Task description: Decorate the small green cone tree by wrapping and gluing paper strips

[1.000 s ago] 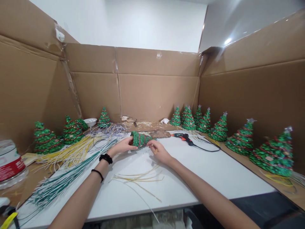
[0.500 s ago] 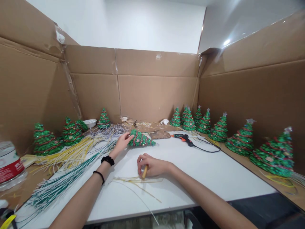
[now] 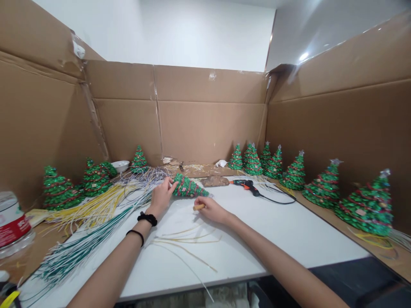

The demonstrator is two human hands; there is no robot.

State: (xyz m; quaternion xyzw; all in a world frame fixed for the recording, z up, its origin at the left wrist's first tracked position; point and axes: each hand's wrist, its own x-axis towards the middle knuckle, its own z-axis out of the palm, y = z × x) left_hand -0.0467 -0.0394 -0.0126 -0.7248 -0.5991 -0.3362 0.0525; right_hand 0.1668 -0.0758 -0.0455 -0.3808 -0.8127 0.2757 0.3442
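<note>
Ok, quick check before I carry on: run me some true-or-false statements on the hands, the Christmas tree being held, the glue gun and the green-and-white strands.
1. The left hand grips a Christmas tree near its wide end. True.
2. That Christmas tree stands upright. False: it is on its side, tip toward the right.
3. The right hand is empty. False: it holds a tan stick-like handle.
4. The glue gun lies free of both hands. True.
5. The green-and-white strands lie right of the glue gun. False: they lie at left.
</note>
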